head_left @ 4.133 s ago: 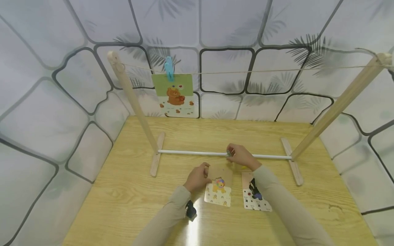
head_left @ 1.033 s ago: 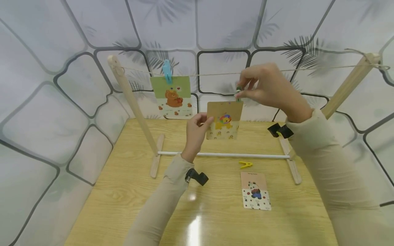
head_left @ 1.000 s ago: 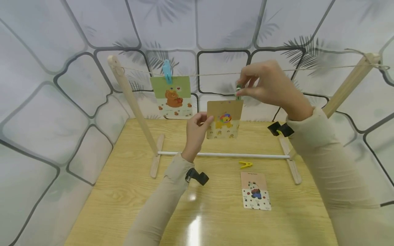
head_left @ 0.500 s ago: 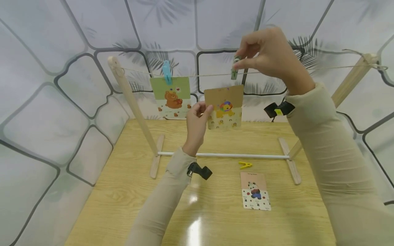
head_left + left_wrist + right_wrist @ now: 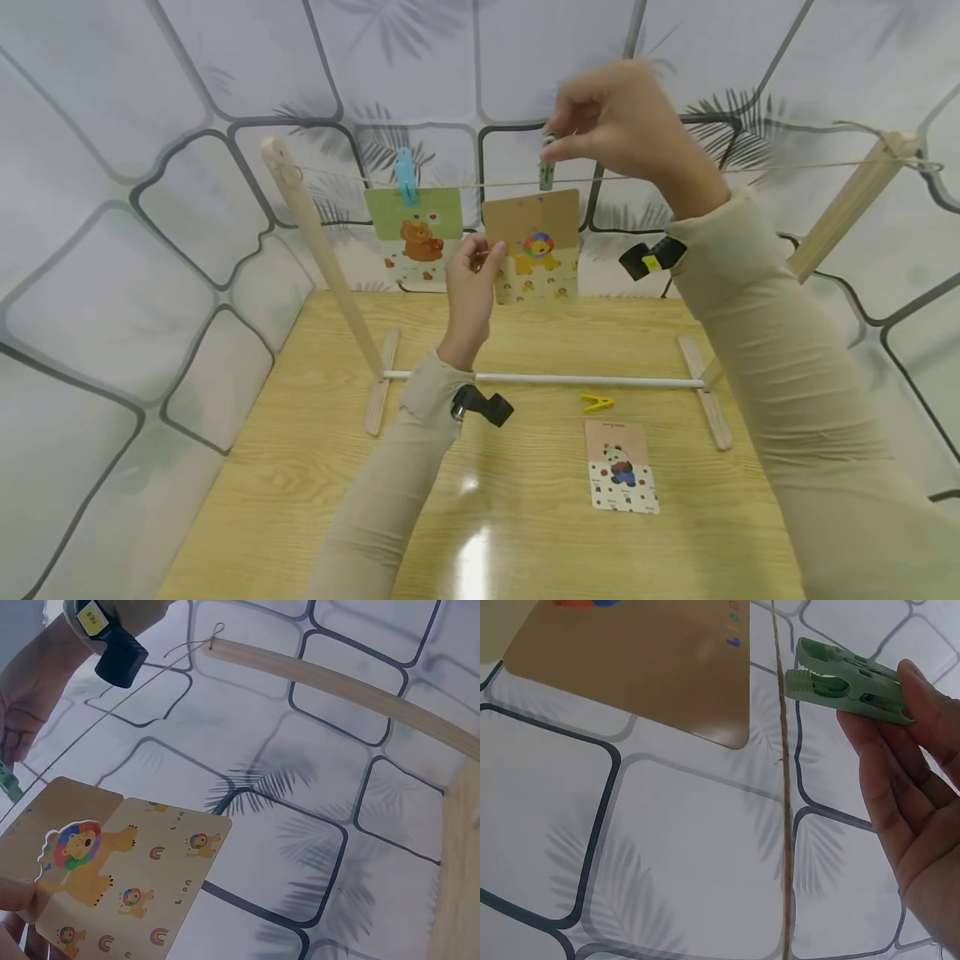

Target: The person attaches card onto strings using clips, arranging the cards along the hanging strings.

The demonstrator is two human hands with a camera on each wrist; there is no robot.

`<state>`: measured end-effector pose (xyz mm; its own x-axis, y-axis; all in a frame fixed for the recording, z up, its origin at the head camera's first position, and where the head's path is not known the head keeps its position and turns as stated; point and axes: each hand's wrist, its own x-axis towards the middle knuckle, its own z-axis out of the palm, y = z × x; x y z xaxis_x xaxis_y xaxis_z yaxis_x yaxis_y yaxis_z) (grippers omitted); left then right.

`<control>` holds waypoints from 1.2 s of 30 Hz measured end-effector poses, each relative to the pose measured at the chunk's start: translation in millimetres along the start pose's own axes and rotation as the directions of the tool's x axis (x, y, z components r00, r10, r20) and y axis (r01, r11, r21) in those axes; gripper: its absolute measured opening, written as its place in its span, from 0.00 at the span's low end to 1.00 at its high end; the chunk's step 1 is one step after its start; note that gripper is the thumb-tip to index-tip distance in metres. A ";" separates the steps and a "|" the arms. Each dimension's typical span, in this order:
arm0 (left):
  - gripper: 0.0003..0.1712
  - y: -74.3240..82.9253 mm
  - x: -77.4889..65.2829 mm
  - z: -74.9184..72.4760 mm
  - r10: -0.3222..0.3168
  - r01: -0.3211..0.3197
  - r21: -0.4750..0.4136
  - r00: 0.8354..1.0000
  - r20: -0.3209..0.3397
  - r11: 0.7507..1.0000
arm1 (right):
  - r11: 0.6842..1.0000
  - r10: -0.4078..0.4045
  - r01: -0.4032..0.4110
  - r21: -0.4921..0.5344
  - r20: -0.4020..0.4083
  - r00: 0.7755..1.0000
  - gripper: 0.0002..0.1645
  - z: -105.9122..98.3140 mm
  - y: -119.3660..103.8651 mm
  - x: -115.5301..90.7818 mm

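Note:
In the head view my left hand (image 5: 471, 287) pinches the left edge of a lion card (image 5: 536, 250), holding it upright just below the string (image 5: 637, 176). The card's brown upper part and rainbow-maned lion show up close in the left wrist view. Above the string, my right hand (image 5: 622, 125) pinches a green clothespin (image 5: 847, 682) by its handle end. Its jaws are parted and point at the string, right beside it in the right wrist view. The card's top edge lies on the other side of the string there.
A blue clothespin (image 5: 406, 177) holds a bear card (image 5: 417, 237) on the string at left. Wooden posts (image 5: 322, 250) carry the string, joined below by a white rod (image 5: 585, 380). On the table (image 5: 300, 500) lie a yellow clothespin (image 5: 597, 403) and a panda card (image 5: 622, 467).
The lion card was lifted from the table by my left hand up to the string. My right hand has risen with the green clothespin and shifted left over the card.

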<state>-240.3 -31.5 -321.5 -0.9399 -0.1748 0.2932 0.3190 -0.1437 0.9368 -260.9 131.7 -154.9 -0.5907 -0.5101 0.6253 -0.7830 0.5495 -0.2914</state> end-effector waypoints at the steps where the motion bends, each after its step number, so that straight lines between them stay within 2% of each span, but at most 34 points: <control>1: 0.10 0.5 0.2 -0.1 0.003 -0.003 -0.003 1.000 0.000 1.000 | 1.000 0.001 -0.001 0.002 0.003 1.000 0.11 1.4 0.2 1.5; 8: 0.11 2.6 1.6 0.6 0.008 -0.008 -0.017 1.000 0.007 1.000 | 0.996 0.035 -0.038 0.084 0.045 0.998 0.10 10.5 -0.1 10.3; 21: 0.11 4.7 4.9 0.4 0.010 -0.010 -0.026 1.000 0.016 1.000 | 0.983 0.085 -0.097 0.156 0.082 0.993 0.09 19.4 -2.4 13.7; 36: 0.11 10.9 5.0 2.8 0.006 -0.006 -0.030 1.000 -0.001 1.000 | 0.984 0.115 -0.128 0.125 0.106 0.988 0.09 25.1 5.6 8.9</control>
<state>-241.9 -31.2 -309.3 -0.9378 -0.1768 0.2988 0.3283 -0.1714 0.9289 -275.4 113.7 -169.1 -0.6945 -0.5106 0.5070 -0.7188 0.5232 -0.4577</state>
